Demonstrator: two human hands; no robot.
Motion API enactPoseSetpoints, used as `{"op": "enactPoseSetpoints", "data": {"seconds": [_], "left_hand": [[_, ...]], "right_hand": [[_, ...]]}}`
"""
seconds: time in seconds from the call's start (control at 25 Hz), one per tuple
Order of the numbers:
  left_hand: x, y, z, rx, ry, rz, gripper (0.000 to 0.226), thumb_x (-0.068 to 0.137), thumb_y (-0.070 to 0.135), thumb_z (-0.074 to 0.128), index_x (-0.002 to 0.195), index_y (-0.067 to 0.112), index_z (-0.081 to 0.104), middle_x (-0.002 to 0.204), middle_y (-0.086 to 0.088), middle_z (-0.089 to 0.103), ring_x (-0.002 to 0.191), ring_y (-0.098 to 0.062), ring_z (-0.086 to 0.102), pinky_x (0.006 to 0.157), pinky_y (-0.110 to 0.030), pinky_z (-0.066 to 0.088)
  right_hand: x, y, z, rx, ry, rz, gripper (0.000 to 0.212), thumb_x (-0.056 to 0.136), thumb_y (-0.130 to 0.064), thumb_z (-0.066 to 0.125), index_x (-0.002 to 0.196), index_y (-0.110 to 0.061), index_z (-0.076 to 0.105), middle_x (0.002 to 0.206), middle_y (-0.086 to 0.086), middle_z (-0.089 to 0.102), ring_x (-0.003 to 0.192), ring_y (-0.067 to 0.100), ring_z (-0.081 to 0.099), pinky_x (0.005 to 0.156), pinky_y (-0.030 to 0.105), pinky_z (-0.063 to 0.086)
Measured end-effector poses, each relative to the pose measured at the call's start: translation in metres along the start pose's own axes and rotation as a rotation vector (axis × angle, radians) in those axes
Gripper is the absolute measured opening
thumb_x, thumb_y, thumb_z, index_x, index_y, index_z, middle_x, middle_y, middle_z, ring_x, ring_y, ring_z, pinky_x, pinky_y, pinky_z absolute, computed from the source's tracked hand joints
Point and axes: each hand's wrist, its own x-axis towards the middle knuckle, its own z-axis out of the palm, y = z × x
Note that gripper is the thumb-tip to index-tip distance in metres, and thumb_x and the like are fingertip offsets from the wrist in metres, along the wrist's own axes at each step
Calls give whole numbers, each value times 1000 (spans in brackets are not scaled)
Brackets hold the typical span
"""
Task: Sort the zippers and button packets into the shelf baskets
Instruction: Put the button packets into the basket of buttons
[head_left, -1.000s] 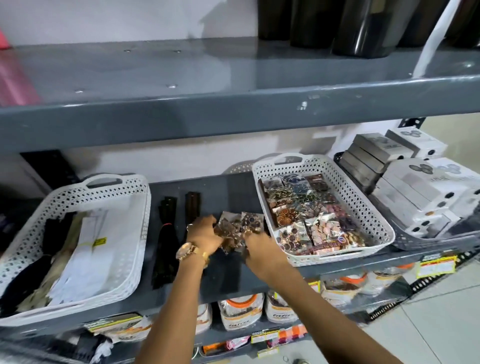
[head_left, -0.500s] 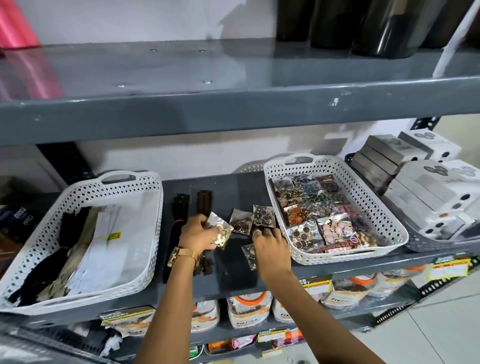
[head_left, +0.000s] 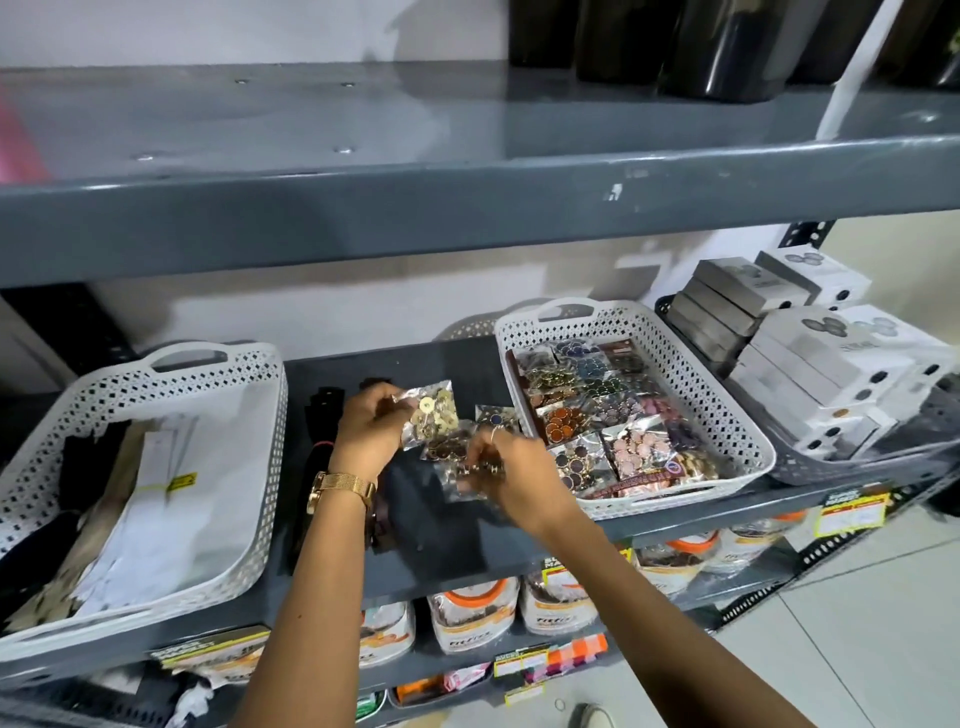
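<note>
— Where are your button packets?
— A clear packet of gold buttons (head_left: 431, 415) sits tilted at frame centre, with darker packets (head_left: 457, 457) bunched just below it. The right white basket (head_left: 748, 431) is packed with colourful ones.
— And your zippers?
— Black zippers (head_left: 319, 415) lie on the shelf left of centre; the left white basket (head_left: 270, 415) holds dark and pale zippers.

Bare shelf strip (head_left: 447, 540) between left basket (head_left: 260, 467) and right basket (head_left: 727, 415): passable at front. Loose packets (head_left: 431, 415), dark zippers (head_left: 322, 415) obstruct rear. Upper shelf (head_left: 467, 218) limits headroom.
</note>
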Motion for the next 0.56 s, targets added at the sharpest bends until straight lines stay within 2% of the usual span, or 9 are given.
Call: {"op": "enactPoseSetpoints", "data": {"seconds": [0.08, 0.12, 0.2, 0.24, 0.32, 0.36, 0.44, 0.48, 0.56], "left_hand": [[6, 7, 11, -48, 51, 51, 31, 88, 1, 60, 71, 28, 58, 76, 0, 64, 75, -21, 59, 81, -46, 54], [9, 11, 19, -82, 52, 61, 34, 86, -4, 59, 73, 27, 57, 80, -3, 66, 76, -23, 60, 80, -48, 56], [11, 20, 42, -76, -17, 94, 33, 85, -8, 56, 83, 25, 57, 97, -13, 67, 73, -24, 62, 74, -50, 60], [11, 24, 57, -23, -71, 144, 30, 86, -7, 56, 91, 23, 56, 102, -15, 66, 72, -23, 61, 69, -45, 60], [8, 31, 87, 135, -159, 256, 24, 89, -1, 54, 103, 18, 55, 100, -11, 66, 71, -19, 58, 59, -27, 52], [8, 35, 101, 219, -193, 290, 23, 90, 0, 53, 106, 16, 55, 100, -7, 66, 73, -19, 58, 58, -24, 47], [11, 38, 125, 378, -265, 344, 25, 90, -1, 51, 108, 16, 55, 107, -8, 67, 83, -24, 62, 66, -30, 50], [12, 38, 134, 445, -303, 365, 26, 89, -2, 51, 107, 16, 55, 112, -9, 66, 91, -26, 64, 75, -36, 54], [16, 39, 147, 539, -330, 376, 23, 89, 1, 53, 102, 20, 56, 116, -6, 66, 102, -28, 64, 88, -42, 53]], "right_hand": [[7, -1, -32, 182, 81, 6, 27, 79, -12, 74, 104, -12, 65, 92, -9, 67, 68, -7, 59, 66, 10, 53], [12, 1, -51, 278, 122, 21, 29, 78, -12, 74, 105, -11, 65, 88, -12, 65, 64, -10, 61, 59, 8, 53], [26, 17, -87, 420, 185, 115, 28, 79, -12, 73, 106, -8, 65, 90, -10, 66, 63, -8, 66, 52, 7, 53], [33, 28, -103, 426, 208, 171, 27, 80, -14, 71, 106, -8, 66, 94, -7, 68, 63, -6, 67, 51, 7, 53], [47, 57, -122, 226, 237, 215, 28, 83, -19, 69, 109, -11, 67, 104, -4, 69, 61, -5, 65, 49, 8, 51], [53, 72, -126, 126, 225, 226, 29, 84, -23, 67, 111, -14, 66, 109, -2, 70, 60, -4, 64, 50, 10, 50], [60, 95, -127, 22, 155, 289, 33, 86, -28, 64, 117, -16, 63, 117, 3, 68, 57, 1, 58, 50, 12, 46], [61, 106, -125, -40, 121, 309, 34, 88, -28, 63, 119, -15, 61, 119, 5, 66, 60, 4, 58, 54, 13, 47], [65, 120, -125, -187, 34, 288, 35, 89, -29, 61, 119, -10, 57, 115, 4, 64, 75, 12, 61, 68, 19, 51]]}}
